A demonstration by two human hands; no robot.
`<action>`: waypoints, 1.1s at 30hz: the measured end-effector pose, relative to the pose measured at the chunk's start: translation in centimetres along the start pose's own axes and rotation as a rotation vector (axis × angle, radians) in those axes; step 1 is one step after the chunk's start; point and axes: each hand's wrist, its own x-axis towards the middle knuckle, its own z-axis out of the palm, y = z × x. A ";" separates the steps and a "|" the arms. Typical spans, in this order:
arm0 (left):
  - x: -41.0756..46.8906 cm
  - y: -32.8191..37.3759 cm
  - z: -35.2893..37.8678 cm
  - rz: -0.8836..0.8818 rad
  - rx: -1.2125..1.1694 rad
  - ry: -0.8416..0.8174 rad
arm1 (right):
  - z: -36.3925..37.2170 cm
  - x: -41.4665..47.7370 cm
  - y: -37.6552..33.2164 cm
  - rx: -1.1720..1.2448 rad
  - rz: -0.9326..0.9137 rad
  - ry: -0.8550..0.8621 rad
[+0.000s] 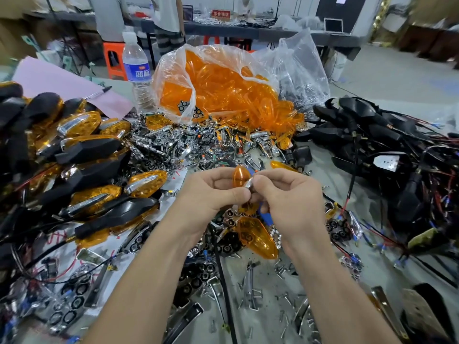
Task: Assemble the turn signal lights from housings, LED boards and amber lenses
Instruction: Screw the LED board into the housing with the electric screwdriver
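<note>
The person is holding a small amber lens (pixel 240 175) up in the air, just above the middle of the desk (pixel 319 161). The left hand (pixel 216 192) is pinching the lens, its grip curled round it with the thumb pressing on the near side. The right hand (pixel 285 202) is touching it too. Its grip is pinching a shiny chrome piece (pixel 249 182) against the bottom of the lens. Something blue (pixel 267 219) is poking out under the right hand. It may be a tool handle, but I cannot tell.

It looks like the person is fitting the chrome piece into the lens.

Things could be going wrong from here. The chrome piece is tiny and smooth. If the fingers are slipping, it could be falling into the big heap of chrome parts (pixel 188 142) and getting lost there. If the hands are squeezing too hard, or the piece is going in crooked, the thin lens could be cracking.

A bag of amber lenses (pixel 223 95) is sitting behind the heap. Finished lights (pixel 87 170) are piling up on the left. Black housings with wires (pixel 372 135) are lying on the right. Those wires are tangled, so pulling one housing could be dragging others off the desk.
</note>
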 end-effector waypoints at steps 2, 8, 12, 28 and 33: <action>0.1 -0.2 0.4 0.052 -0.003 0.098 | 0.5 -0.4 0.1 -0.173 -0.092 0.075; -0.2 -0.2 1.1 0.199 0.226 0.254 | 1.1 -1.0 0.0 -0.307 -0.129 0.013; 0.0 0.1 1.1 0.233 0.354 0.117 | 0.6 -0.2 0.5 -0.314 -0.157 0.107; -0.1 0.3 1.9 0.149 0.229 0.201 | -1.3 0.8 1.6 -0.372 -0.206 -0.115; -0.6 1.0 1.6 0.133 0.335 0.227 | -1.3 0.7 1.7 -0.402 -0.238 -0.153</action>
